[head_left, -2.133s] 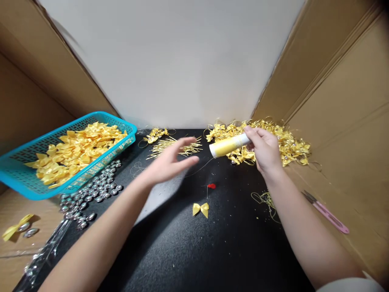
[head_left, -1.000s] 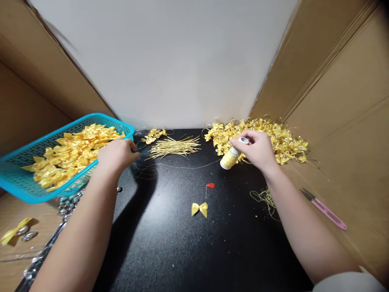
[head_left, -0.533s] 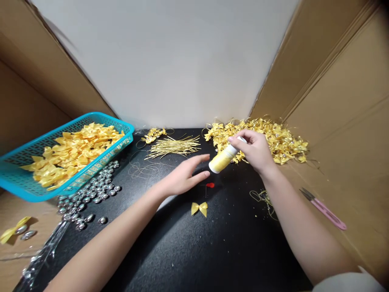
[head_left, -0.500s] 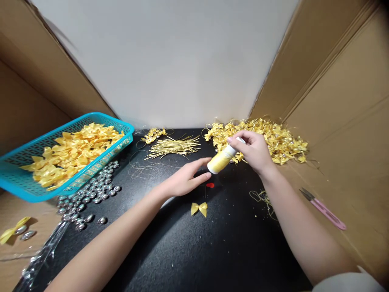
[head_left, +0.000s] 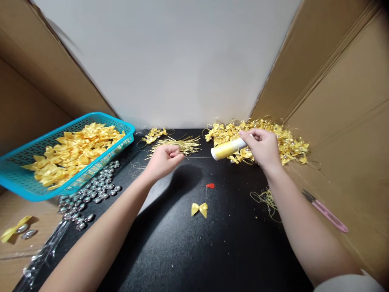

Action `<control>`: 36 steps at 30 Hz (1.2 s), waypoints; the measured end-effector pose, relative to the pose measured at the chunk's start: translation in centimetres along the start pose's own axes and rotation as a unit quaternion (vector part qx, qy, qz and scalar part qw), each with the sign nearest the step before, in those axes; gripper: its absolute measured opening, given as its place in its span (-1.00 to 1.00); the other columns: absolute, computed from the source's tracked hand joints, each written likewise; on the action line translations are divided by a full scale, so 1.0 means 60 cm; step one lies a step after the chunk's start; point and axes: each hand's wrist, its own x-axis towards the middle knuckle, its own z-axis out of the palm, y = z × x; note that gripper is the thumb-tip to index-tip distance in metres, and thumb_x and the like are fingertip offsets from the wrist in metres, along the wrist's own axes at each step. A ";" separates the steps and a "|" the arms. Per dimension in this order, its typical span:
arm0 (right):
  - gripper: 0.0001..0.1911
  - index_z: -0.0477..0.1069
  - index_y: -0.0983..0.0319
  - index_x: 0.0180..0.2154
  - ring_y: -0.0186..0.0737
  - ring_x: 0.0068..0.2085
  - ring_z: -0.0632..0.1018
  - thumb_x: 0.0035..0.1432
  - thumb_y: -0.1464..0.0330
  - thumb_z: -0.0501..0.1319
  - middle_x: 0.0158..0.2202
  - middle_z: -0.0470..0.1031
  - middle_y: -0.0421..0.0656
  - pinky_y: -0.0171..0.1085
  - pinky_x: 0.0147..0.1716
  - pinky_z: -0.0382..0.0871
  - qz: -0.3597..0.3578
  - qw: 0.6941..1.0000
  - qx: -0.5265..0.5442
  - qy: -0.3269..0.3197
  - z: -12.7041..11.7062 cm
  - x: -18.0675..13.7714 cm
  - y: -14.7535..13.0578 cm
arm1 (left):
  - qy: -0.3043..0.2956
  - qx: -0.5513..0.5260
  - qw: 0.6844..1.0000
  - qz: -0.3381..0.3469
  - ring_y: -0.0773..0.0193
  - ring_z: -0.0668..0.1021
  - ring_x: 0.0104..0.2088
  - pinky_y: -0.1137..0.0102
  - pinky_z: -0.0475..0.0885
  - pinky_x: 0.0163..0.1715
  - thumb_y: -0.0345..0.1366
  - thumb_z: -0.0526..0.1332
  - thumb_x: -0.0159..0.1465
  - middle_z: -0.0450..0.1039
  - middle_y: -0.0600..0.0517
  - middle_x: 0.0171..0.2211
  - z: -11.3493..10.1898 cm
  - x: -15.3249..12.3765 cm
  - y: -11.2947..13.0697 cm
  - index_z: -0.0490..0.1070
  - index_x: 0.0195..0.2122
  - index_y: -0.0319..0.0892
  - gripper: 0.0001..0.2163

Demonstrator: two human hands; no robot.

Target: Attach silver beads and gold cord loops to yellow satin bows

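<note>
My right grip (head_left: 263,148) grasps the yellow thread spool (head_left: 227,149); my left grip (head_left: 164,159) is clenched on a fine strand (head_left: 197,157) stretched from it above the tabletop (head_left: 188,243).

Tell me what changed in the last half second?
The left hand, open by the spool before, drew back leftward and closed, apparently pinching a thread stretched from it. The right hand kept hold of the spool, raising it nearly level. The bow, basket, beads and scissors stayed put.
</note>
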 end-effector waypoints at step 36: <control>-0.75 0.39 0.25 -0.62 -0.42 -0.60 0.18 -0.04 0.25 0.28 -0.70 0.17 -0.32 -0.33 -0.57 0.00 -0.031 0.998 -0.045 0.020 0.006 -0.010 -0.014 | -0.113 -0.358 0.921 -0.106 0.52 0.13 -0.65 0.55 0.07 -0.64 -0.25 0.35 0.12 0.00 0.25 -0.66 -0.094 0.012 -0.025 -0.04 -0.52 -0.13 -0.55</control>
